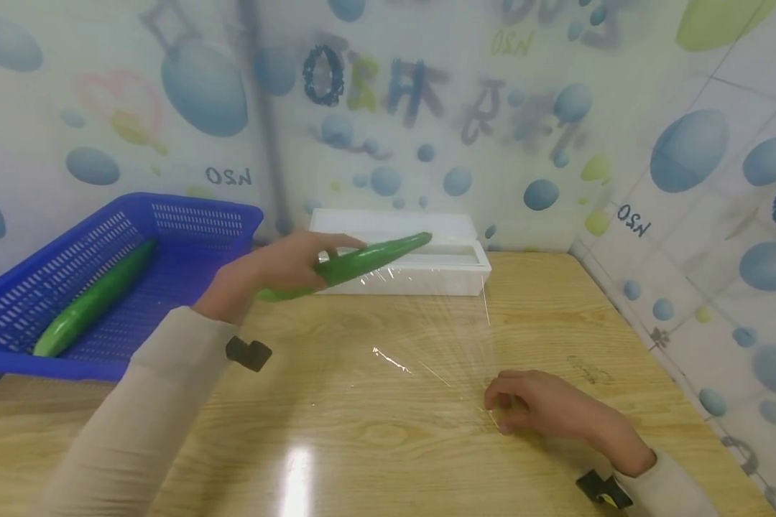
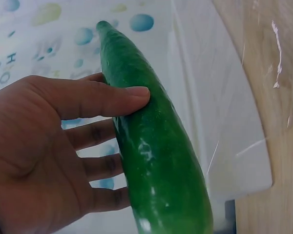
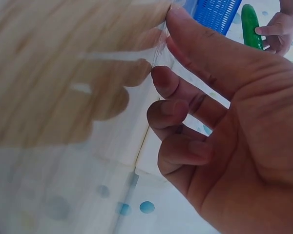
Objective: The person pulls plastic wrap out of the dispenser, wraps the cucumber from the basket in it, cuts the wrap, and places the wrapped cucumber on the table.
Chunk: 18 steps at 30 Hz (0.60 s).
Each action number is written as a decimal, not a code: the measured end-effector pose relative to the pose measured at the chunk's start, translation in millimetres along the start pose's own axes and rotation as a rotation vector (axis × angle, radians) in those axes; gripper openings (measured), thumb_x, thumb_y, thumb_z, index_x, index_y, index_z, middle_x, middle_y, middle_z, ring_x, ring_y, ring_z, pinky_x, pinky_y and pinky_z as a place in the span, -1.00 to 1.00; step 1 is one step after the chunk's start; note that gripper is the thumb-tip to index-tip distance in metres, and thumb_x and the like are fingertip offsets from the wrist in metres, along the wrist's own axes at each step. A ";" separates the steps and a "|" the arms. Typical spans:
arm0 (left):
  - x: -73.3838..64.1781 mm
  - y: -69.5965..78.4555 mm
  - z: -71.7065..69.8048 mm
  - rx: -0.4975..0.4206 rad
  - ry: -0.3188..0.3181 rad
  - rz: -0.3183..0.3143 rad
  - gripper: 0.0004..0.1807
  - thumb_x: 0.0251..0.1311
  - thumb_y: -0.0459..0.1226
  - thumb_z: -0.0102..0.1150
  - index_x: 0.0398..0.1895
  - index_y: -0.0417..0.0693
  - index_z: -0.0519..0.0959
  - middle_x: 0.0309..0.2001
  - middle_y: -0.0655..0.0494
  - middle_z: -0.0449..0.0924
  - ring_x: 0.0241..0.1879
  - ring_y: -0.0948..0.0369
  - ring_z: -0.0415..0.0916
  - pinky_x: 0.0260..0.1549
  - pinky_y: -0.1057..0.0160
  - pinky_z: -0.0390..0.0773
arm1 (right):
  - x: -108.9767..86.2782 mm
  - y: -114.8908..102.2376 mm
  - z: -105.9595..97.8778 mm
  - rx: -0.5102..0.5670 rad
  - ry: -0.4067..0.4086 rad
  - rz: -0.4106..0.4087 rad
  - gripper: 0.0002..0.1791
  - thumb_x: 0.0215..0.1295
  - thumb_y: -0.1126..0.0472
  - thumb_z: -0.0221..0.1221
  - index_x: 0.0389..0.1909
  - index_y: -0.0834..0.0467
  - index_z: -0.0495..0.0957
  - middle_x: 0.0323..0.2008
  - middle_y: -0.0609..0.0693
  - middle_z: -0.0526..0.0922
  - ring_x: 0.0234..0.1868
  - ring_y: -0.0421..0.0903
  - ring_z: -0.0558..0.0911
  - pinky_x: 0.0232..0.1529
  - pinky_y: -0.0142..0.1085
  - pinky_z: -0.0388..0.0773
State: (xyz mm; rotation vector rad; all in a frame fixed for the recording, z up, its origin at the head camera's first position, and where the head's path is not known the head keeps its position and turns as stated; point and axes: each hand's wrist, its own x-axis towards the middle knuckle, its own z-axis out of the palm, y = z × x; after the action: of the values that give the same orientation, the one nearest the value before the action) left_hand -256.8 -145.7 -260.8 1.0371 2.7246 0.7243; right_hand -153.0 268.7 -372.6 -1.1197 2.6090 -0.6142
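My left hand [image 1: 284, 264] holds a green cucumber [image 1: 375, 257] up in front of the white box. In the left wrist view, the thumb lies across the cucumber [image 2: 151, 146] and the fingers go behind it. A sheet of clear plastic wrap [image 1: 427, 337] stretches from the white cling film box [image 1: 420, 280] toward me over the table. Its near right corner is pinched by my right hand [image 1: 550, 409], low near the tabletop. Seen from the right wrist, the thumb and fingertips meet at the edge of the film, the other fingers curled.
A blue plastic basket [image 1: 187, 287] stands at the left with another cucumber [image 1: 97, 298] lying in it. The box's lid [image 1: 394, 221] is raised against the wall side. Patterned white sheeting [image 1: 388, 129] hangs behind the wooden table [image 1: 362, 445] and along its right side.
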 end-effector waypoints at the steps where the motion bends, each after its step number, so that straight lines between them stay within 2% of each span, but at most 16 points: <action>1: 2.1 1.0 3.6 -0.010 -0.009 0.018 -0.16 -0.07 -0.55 0.25 0.37 0.04 0.30 -0.12 -0.12 0.56 -0.25 0.05 0.56 -0.33 0.16 0.56 | -0.1 -0.1 -0.1 0.001 -0.001 0.001 -0.77 0.15 0.03 0.33 -0.19 -0.17 0.55 -0.34 -0.31 0.46 -0.44 -0.31 0.41 -0.39 -0.40 0.41; 6: 13.6 8.4 19.4 -0.013 -0.044 0.067 -0.17 -0.08 -0.56 0.24 0.36 0.04 0.32 -0.05 -0.07 0.54 -0.11 0.05 0.50 -0.24 0.15 0.54 | -0.9 -0.6 -0.2 0.012 -0.009 0.016 -0.78 0.17 0.00 0.31 -0.18 -0.18 0.54 -0.32 -0.31 0.47 -0.43 -0.30 0.42 -0.39 -0.40 0.41; 10: 24.8 15.9 33.3 0.004 -0.099 0.076 -0.14 -0.08 -0.55 0.26 0.38 0.08 0.30 0.06 -0.05 0.52 0.02 0.03 0.47 -0.12 0.15 0.52 | -1.1 -0.6 0.1 0.009 -0.011 0.024 -0.78 0.17 -0.02 0.30 -0.18 -0.19 0.54 -0.32 -0.31 0.47 -0.43 -0.31 0.42 -0.38 -0.40 0.42; 14: 32.7 23.1 47.1 0.011 -0.159 0.082 -0.09 -0.09 -0.55 0.29 0.40 0.14 0.28 0.13 -0.02 0.49 0.05 0.05 0.45 -0.07 0.17 0.50 | -0.6 -1.0 -0.1 0.007 -0.014 0.027 -0.78 0.17 -0.01 0.31 -0.18 -0.19 0.54 -0.33 -0.31 0.47 -0.42 -0.30 0.42 -0.38 -0.40 0.41; 18: 36.5 27.6 59.9 0.027 -0.183 0.099 -0.11 -0.10 -0.54 0.30 0.37 0.17 0.31 0.07 0.04 0.52 0.01 0.11 0.45 -0.07 0.18 0.47 | -0.2 -1.0 -0.5 -0.002 -0.014 0.027 -0.77 0.15 0.01 0.32 -0.18 -0.19 0.54 -0.33 -0.31 0.47 -0.42 -0.30 0.42 -0.38 -0.40 0.41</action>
State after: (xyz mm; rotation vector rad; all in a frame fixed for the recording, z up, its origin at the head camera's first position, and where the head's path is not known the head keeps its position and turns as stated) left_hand -250.6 -80.6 -298.4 1.1885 2.5502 0.5761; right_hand -152.4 268.3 -371.6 -1.0841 2.6092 -0.5960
